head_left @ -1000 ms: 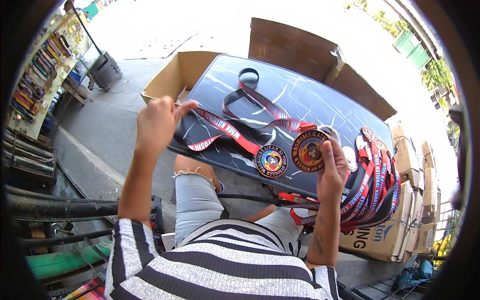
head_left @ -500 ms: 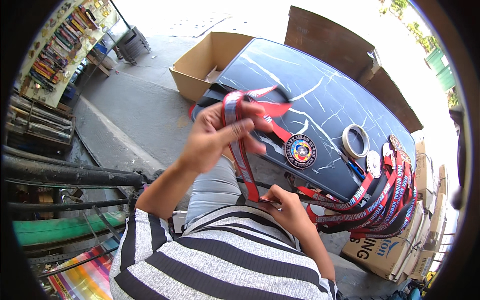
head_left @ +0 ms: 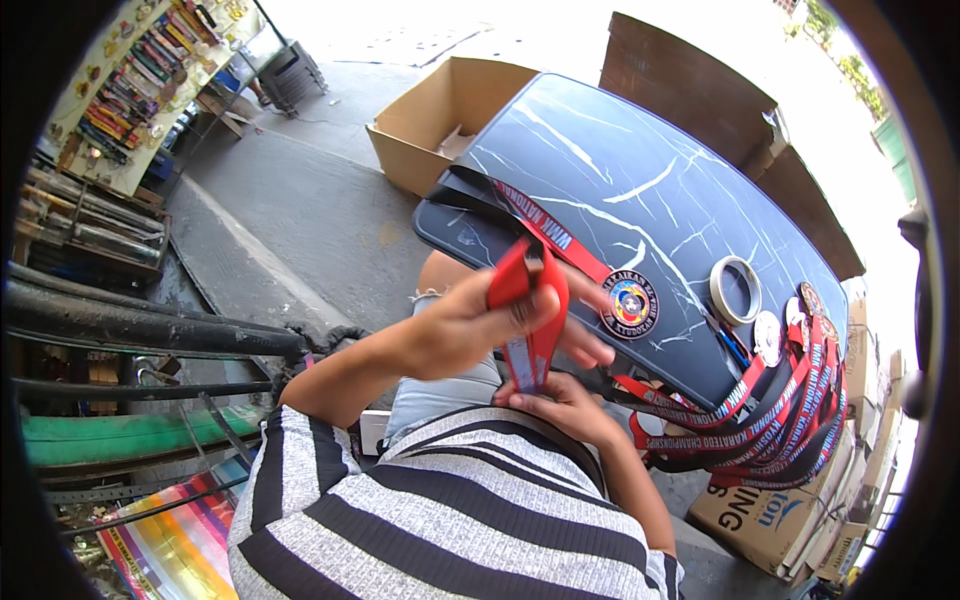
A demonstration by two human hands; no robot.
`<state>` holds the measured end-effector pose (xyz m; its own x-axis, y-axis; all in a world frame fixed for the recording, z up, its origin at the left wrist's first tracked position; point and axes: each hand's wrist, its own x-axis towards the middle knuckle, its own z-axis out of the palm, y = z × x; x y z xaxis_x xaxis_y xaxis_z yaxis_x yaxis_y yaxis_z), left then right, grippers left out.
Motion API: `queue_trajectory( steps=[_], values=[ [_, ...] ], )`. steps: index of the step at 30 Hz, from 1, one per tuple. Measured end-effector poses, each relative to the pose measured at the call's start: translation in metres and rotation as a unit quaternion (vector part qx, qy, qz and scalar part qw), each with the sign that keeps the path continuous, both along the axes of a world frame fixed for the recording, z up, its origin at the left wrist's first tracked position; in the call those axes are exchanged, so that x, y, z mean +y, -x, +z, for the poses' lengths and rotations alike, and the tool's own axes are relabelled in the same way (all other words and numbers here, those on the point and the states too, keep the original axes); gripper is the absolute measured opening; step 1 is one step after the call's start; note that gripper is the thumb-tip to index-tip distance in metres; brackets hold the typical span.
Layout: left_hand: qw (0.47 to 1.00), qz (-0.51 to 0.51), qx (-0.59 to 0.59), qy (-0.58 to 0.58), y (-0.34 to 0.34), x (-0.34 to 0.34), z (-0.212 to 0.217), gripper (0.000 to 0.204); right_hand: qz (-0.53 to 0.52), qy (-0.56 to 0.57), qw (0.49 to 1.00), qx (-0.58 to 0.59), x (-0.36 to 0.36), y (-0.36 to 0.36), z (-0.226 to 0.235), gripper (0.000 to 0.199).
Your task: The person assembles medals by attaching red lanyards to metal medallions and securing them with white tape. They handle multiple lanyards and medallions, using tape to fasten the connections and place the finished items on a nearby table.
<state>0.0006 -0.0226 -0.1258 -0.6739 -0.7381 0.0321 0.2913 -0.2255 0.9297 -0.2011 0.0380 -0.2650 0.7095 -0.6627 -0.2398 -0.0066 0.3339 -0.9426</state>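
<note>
A red ribbon [head_left: 523, 352] with pale printing stretches between my hands above my lap. My left hand [head_left: 465, 325] pinches its upper, folded part between thumb and fingers; the other fingers reach out to the right and are blurred. Lower down, close to my striped shirt, my right hand [head_left: 568, 408] closes on the ribbon's bottom end. What hangs from that end, if anything, is hidden. Just beyond the hands, a round medal [head_left: 629, 304] with a colourful centre lies on the dark marbled table [head_left: 600, 170]. Its red and black ribbon [head_left: 548, 225] runs to the table's left end.
A roll of tape [head_left: 735, 290] and pens [head_left: 732, 345] are on the table's right side. Several medals [head_left: 767, 338] lie there with their ribbons [head_left: 770, 425] draped over the edge. Cardboard boxes stand behind [head_left: 440, 115] and below right [head_left: 750, 515]. Black metal bars [head_left: 150, 325] are at left.
My left hand has moved right and a little lower, drawing the ribbon into a tighter fold. The right hand has shifted slightly right. The view has turned a little.
</note>
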Motion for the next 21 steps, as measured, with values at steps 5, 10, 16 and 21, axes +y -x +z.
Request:
queue_trajectory(
  steps=[5,10,16,21],
  values=[
    [0.901,0.06,-0.309,0.297,-0.029,0.005,-0.004,0.034,-0.081,-0.039,0.994,-0.063,-0.002,-0.016,0.021,0.026],
    [0.974,0.126,-0.157,0.102,-0.058,0.018,-0.023,0.027,-0.078,0.016,0.997,-0.003,-0.007,-0.023,0.03,0.026],
    [0.982,0.133,0.132,0.036,-0.055,0.029,-0.062,0.048,-0.018,0.135,0.986,0.099,-0.02,-0.031,0.041,0.027],
    [0.94,-0.029,0.326,-0.097,-0.059,0.031,-0.075,0.09,-0.084,0.321,0.928,0.171,-0.018,-0.027,0.078,0.034]
  ],
)
